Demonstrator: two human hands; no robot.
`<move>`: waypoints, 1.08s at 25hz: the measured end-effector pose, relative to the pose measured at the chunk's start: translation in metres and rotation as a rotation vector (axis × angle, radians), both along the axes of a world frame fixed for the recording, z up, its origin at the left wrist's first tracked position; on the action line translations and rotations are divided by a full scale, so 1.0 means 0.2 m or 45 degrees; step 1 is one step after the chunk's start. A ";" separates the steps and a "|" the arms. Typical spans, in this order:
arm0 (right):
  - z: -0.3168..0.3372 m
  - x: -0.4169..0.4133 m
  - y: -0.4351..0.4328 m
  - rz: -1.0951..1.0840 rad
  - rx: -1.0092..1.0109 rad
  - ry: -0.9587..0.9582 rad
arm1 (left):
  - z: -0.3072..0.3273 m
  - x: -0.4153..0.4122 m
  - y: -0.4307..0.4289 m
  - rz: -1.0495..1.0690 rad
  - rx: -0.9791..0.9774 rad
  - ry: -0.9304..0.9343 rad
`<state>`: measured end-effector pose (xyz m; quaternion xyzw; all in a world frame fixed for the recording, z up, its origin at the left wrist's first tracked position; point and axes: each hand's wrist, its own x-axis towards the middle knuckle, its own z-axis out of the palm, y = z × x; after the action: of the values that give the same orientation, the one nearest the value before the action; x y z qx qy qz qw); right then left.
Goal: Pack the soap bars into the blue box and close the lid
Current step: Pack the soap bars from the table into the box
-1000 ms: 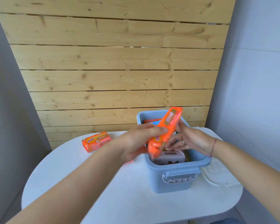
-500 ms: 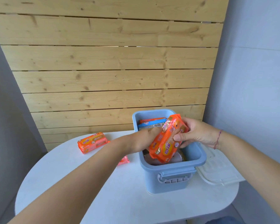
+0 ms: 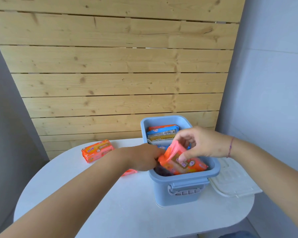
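The blue box (image 3: 184,189) stands open on the white table, with several soap packs upright at its back (image 3: 162,133). An orange soap pack (image 3: 184,164) lies tilted across the front of the box opening. My left hand (image 3: 141,158) grips its left end at the box rim. My right hand (image 3: 201,143) pinches its top from above. Another orange soap pack (image 3: 97,150) lies on the table to the left. A pink-orange piece (image 3: 129,172) shows under my left wrist. The white lid (image 3: 234,182) lies on the table right of the box.
The white oval table (image 3: 127,212) carries everything. A wooden slat wall (image 3: 119,74) stands close behind it, and a pale wall (image 3: 273,83) runs along the right. The lid overhangs the table's right edge.
The orange pack has gone from upright above the box down into its front opening, now lying nearly flat. Both hands moved down with it.
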<state>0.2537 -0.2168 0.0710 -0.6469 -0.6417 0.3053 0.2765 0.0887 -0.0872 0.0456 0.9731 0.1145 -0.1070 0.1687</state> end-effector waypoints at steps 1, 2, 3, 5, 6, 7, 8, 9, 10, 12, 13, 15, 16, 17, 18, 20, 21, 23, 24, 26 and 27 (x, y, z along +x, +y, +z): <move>-0.01 -0.03 0.01 0.035 -0.031 -0.090 | 0.00 0.00 0.00 0.007 -0.053 -0.004; -0.01 -0.05 0.02 0.068 -0.066 -0.180 | 0.00 -0.01 0.01 0.022 -0.107 0.011; -0.01 -0.07 0.04 0.104 -0.101 -0.267 | 0.00 -0.01 0.02 0.038 -0.134 0.021; -0.03 -0.11 0.10 0.161 -0.169 -0.462 | 0.01 0.00 0.04 0.052 -0.144 0.020; -0.06 -0.14 0.13 0.176 -0.199 -0.569 | 0.01 0.01 0.04 0.053 -0.148 0.007; -0.09 -0.17 0.15 0.186 -0.209 -0.661 | 0.01 0.01 0.04 0.054 -0.144 -0.027; -0.10 -0.19 0.16 0.188 -0.207 -0.709 | 0.00 0.01 0.03 0.060 -0.148 -0.099; -0.11 -0.19 0.16 0.169 -0.221 -0.676 | -0.01 -0.01 0.03 0.081 -0.171 -0.215; -0.09 -0.18 0.15 0.133 -0.251 -0.565 | -0.03 -0.03 0.03 0.117 -0.212 -0.359; -0.04 -0.10 0.11 0.058 -0.273 -0.381 | -0.07 -0.06 0.03 0.211 -0.258 -0.671; -0.02 -0.06 0.09 0.024 -0.269 -0.383 | -0.09 -0.08 0.03 0.248 -0.257 -0.779; -0.03 -0.01 0.05 -0.033 -0.309 -0.464 | -0.10 -0.10 -0.01 0.176 -0.255 -0.804; -0.06 -0.01 0.03 -0.042 -0.344 -0.482 | -0.11 -0.11 -0.04 0.039 -0.242 -0.748; -0.10 -0.02 0.02 -0.041 -0.357 -0.491 | -0.13 -0.12 -0.08 -0.104 -0.194 -0.684; -0.13 -0.03 0.01 -0.048 -0.344 -0.489 | -0.14 -0.13 -0.11 -0.215 -0.114 -0.626; -0.14 -0.02 -0.02 -0.097 -0.301 -0.414 | -0.17 -0.15 -0.12 -0.256 0.070 -0.542; -0.13 -0.02 -0.04 -0.124 -0.310 -0.352 | -0.18 -0.16 -0.10 -0.231 0.139 -0.525; -0.11 0.00 -0.08 -0.136 -0.375 -0.261 | -0.18 -0.16 -0.07 -0.187 0.200 -0.507; -0.10 0.01 -0.09 -0.127 -0.409 -0.233 | -0.17 -0.16 -0.07 -0.177 0.211 -0.489; -0.10 0.00 -0.12 -0.103 -0.453 -0.218 | -0.16 -0.15 -0.08 -0.189 0.168 -0.470; -0.08 0.00 -0.13 -0.101 -0.467 -0.219 | -0.16 -0.16 -0.09 -0.178 0.067 -0.497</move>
<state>0.2528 -0.2426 0.0541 -0.7348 -0.5707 0.3498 0.1099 0.0559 -0.1050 0.0137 0.9850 0.0145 0.0750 0.1544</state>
